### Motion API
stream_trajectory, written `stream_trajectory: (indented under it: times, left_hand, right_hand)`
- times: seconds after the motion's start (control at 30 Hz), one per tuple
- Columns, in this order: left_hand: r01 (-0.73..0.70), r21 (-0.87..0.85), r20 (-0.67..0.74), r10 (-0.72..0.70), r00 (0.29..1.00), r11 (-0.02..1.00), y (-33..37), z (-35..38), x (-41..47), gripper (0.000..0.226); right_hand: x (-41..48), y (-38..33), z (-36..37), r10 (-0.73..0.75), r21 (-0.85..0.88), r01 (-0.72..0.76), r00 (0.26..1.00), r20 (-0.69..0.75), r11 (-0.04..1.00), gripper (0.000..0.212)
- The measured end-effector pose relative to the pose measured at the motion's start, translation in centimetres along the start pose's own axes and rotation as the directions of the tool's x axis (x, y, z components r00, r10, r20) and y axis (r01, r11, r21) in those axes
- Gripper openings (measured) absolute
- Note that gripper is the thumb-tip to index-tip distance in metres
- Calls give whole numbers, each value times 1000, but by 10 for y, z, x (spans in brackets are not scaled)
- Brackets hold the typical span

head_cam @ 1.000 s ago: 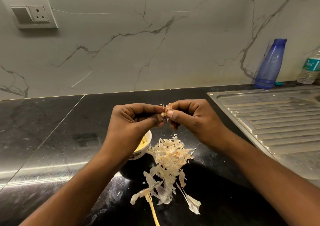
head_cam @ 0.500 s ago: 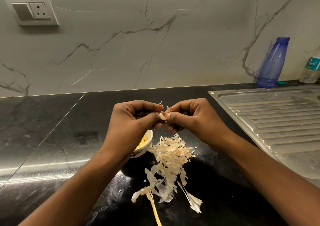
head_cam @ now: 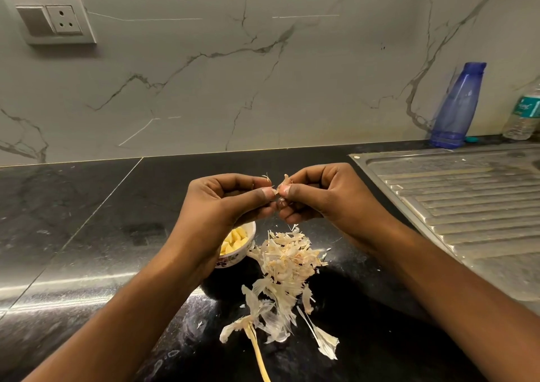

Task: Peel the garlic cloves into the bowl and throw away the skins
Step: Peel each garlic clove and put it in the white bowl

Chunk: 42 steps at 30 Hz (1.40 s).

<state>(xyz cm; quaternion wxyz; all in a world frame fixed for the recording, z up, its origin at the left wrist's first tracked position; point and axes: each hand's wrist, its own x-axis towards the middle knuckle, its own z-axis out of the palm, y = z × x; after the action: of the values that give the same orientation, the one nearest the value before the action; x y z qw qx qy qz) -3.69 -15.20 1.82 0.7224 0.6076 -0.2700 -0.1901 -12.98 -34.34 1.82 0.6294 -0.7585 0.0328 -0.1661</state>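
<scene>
Left hand (head_cam: 222,206): fingers curled inward, thumb and forefinger tips pressed together on a scrap of skin beside the garlic clove (head_cam: 285,183). Right hand (head_cam: 324,197): fingers curled, thumb and forefinger pinching the clove, which is mostly hidden between the fingertips; papery skin projects above them. Both hands meet thumb to thumb above the black countertop (head_cam: 87,235), well forward of its back edge.

One bowl (head_cam: 244,248) stands on the countertop below the left hand, partly covered by it, holding several peeled cloves (head_cam: 233,239); exact count cannot be told. One heap of skins (head_cam: 285,267) lies just right of the bowl. One blue bottle (head_cam: 458,106) and one clear bottle (head_cam: 524,112) stand at the back edge, behind the steel drainboard (head_cam: 467,206).
</scene>
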Motion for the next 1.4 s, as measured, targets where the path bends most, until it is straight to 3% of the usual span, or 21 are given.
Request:
stream_trajectory:
  times: [0.3, 0.53, 0.77, 0.87, 1.1, 1.4]
  left_hand:
    - [31, 18, 65, -32, 997, 999, 0, 2, 0, 36]
    - [45, -49, 39, -43, 998, 998, 2, 3, 0, 34]
    - [62, -141, 7, -61, 998, 988, 7, 1, 1, 28]
    - [50, -110, 11, -49, 999, 993, 7, 0, 0, 29]
    - [101, -48, 60, -98, 993, 994, 6, -1, 2, 31]
    - [75, 135, 101, -89, 991, 988, 2, -2, 2, 32]
  right_hand:
    - [1, 2, 1, -46, -62, 48, 999, 21, 997, 10]
    - [3, 3, -1, -71, -77, 73, 997, 37, 994, 10]
    - [4, 2, -7, -99, -72, 95, 993, -63, 993, 9]
    - [3, -1, -14, -127, -116, 119, 990, -61, 986, 6]
    - [1, -4, -26, -173, -371, 211, 976, 133, 905, 16]
    - [0, -1, -16, -210, -377, 246, 968, 136, 893, 14]
